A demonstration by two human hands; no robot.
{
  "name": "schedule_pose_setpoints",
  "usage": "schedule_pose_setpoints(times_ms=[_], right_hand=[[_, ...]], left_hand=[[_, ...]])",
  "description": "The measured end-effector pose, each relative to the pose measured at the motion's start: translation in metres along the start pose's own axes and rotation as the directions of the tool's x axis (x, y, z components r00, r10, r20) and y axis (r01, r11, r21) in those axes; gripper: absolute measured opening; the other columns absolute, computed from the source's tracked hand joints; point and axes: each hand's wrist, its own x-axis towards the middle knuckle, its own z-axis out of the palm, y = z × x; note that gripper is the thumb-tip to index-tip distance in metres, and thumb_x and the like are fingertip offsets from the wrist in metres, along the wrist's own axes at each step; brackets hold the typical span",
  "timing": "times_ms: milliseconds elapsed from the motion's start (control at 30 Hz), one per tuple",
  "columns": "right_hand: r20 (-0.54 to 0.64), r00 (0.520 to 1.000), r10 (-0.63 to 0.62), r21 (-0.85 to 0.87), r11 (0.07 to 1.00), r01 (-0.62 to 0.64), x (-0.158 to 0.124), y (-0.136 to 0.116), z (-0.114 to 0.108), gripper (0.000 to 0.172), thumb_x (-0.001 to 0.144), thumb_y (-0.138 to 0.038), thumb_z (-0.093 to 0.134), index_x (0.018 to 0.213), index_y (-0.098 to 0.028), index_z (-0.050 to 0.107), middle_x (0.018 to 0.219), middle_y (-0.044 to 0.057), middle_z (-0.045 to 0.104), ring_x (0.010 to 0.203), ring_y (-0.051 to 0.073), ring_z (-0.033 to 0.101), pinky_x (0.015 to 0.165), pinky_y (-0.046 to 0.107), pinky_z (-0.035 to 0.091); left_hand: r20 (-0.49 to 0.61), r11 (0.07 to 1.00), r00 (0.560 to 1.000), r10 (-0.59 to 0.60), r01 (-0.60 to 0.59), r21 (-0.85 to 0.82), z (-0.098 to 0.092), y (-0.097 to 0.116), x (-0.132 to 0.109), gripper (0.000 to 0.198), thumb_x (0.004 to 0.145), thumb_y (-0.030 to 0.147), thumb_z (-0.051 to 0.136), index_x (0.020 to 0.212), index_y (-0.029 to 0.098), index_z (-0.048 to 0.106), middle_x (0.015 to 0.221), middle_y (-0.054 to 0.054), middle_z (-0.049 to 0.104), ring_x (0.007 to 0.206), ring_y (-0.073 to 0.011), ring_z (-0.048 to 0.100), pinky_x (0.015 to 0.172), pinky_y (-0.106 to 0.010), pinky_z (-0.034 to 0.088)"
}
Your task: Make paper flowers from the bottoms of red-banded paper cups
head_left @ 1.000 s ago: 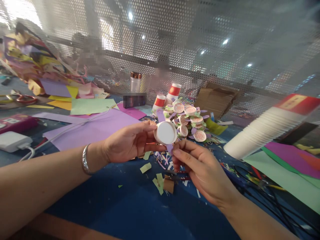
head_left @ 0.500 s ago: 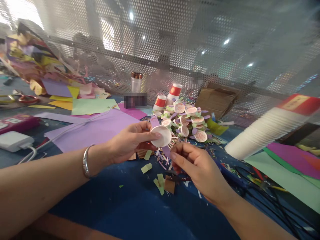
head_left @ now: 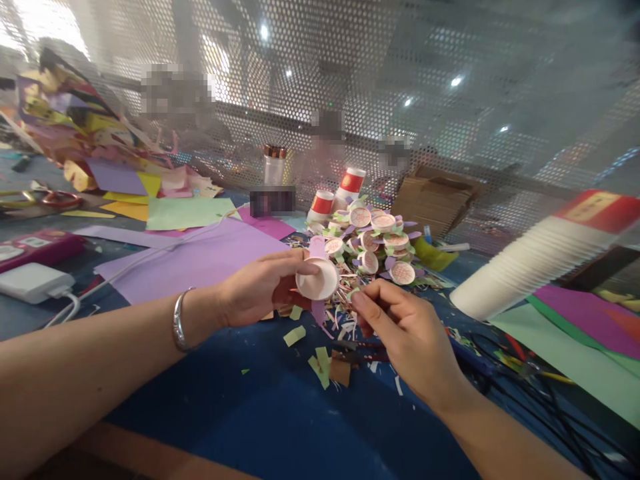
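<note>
My left hand [head_left: 260, 287] pinches a shallow white paper cup bottom [head_left: 318, 279], thumb pressed on its inner face. One purple paper strip [head_left: 317, 247] sticks up from its far side; another purple strip [head_left: 320, 317] hangs from the near side. To the right, my right hand [head_left: 400, 327] is closed in a pinch, apart from the cup bottom, with what looks like a small piece of green paper [head_left: 354, 293] at the fingertips. Behind both hands lies a heap of similar cup bottoms [head_left: 370, 260] with purple and green strips, their faces printed in red.
Stacked paper cups [head_left: 530, 257] lean at right beside coloured sheets [head_left: 580, 360] and black cables [head_left: 540, 407]. Dark-handled scissors [head_left: 357, 353] and paper scraps [head_left: 323, 367] lie below the hands. A purple sheet [head_left: 200, 257], white charger [head_left: 35, 283] and cable are at left. A perforated screen [head_left: 320, 87] stands behind.
My right hand has moved off the near purple strip, slightly rightward. My left hand has shifted the cup bottom a little left and turned it, so its strips now point up and down.
</note>
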Motion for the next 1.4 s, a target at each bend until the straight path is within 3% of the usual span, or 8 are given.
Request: schedule_pose_setpoints(times_ms=[200,433,600,767,867,967,1133,1400], right_hand=[[-0.017,0.999,-0.031,0.023,0.999,0.032,0.000,-0.005,0.003,0.020,0.096,-0.039,0.061,0.085,-0.022,0.063,0.067,-0.001,0.059,0.056,0.013,0.051,0.049,0.026,0.039],[0.033,0.999,0.010,0.047,0.999,-0.011,0.003,-0.001,0.004,0.024,0.099,-0.042,0.058,0.086,-0.023,0.063,0.067,-0.003,0.056,0.057,0.012,0.046,0.050,0.025,0.038],[0.048,0.999,-0.008,-0.002,1.000,0.008,0.003,0.004,0.004,0.024,0.100,-0.040,0.058,0.083,-0.023,0.063,0.066,-0.003,0.057,0.058,0.013,0.049,0.050,0.025,0.039],[-0.048,0.980,-0.192,-0.145,0.972,0.183,-0.003,-0.001,0.007,0.015,0.099,-0.031,0.061,0.086,-0.024,0.063,0.071,-0.001,0.062,0.059,0.014,0.055,0.055,0.028,0.044],[-0.029,0.926,-0.376,-0.235,0.903,0.359,-0.007,-0.006,0.010,0.009,0.098,-0.021,0.062,0.089,-0.024,0.062,0.079,0.000,0.065,0.068,0.015,0.060,0.067,0.031,0.049],[0.014,0.882,-0.471,-0.309,0.837,0.452,-0.010,-0.006,0.014,0.006,0.096,-0.017,0.063,0.095,-0.023,0.062,0.085,0.002,0.067,0.075,0.017,0.063,0.072,0.033,0.052],[0.018,0.862,-0.506,-0.389,0.791,0.472,-0.009,-0.003,0.020,0.010,0.093,-0.021,0.069,0.101,-0.019,0.064,0.091,0.006,0.070,0.085,0.022,0.066,0.079,0.037,0.053],[0.045,0.879,-0.476,-0.412,0.792,0.450,-0.006,-0.004,0.025,0.006,0.095,-0.016,0.062,0.098,-0.020,0.063,0.088,0.006,0.068,0.081,0.022,0.064,0.074,0.038,0.051]], left_hand=[[0.035,0.992,0.999,-0.007,0.002,0.123,0.003,-0.003,-0.003,0.019,0.082,0.027,0.077,0.089,0.013,0.066,0.081,-0.004,0.067,0.065,-0.0102,0.062,0.059,-0.021,0.052],[0.076,0.966,0.996,-0.034,0.013,0.259,0.005,-0.005,-0.004,0.028,0.083,0.037,0.078,0.082,0.014,0.061,0.072,-0.003,0.069,0.057,-0.0100,0.063,0.053,-0.020,0.051],[-0.027,0.961,0.998,-0.064,0.069,0.268,0.006,-0.008,-0.002,0.025,0.086,0.032,0.072,0.077,0.016,0.055,0.065,-0.001,0.067,0.048,-0.0102,0.063,0.048,-0.020,0.051],[-0.159,0.974,0.983,-0.096,0.125,0.190,0.008,-0.009,-0.001,0.017,0.084,0.027,0.070,0.084,0.014,0.059,0.070,-0.004,0.069,0.052,-0.0127,0.067,0.051,-0.023,0.056],[-0.185,0.982,0.974,-0.127,0.150,0.117,0.012,-0.008,-0.001,0.014,0.085,0.026,0.068,0.084,0.013,0.064,0.071,-0.006,0.071,0.057,-0.0141,0.069,0.052,-0.022,0.055],[-0.174,0.980,0.970,-0.168,0.183,0.079,0.015,-0.009,-0.002,0.016,0.086,0.027,0.068,0.079,0.013,0.066,0.068,-0.006,0.071,0.053,-0.0131,0.067,0.051,-0.022,0.055],[-0.133,0.983,0.980,-0.148,0.160,0.090,0.019,-0.015,-0.004,0.017,0.084,0.028,0.068,0.076,0.014,0.066,0.067,-0.004,0.069,0.053,-0.0127,0.066,0.050,-0.022,0.054],[-0.159,0.978,0.981,-0.108,0.134,0.161,0.023,-0.018,-0.008,0.015,0.084,0.024,0.069,0.078,0.016,0.058,0.066,-0.003,0.070,0.054,-0.0135,0.068,0.052,-0.023,0.055]])
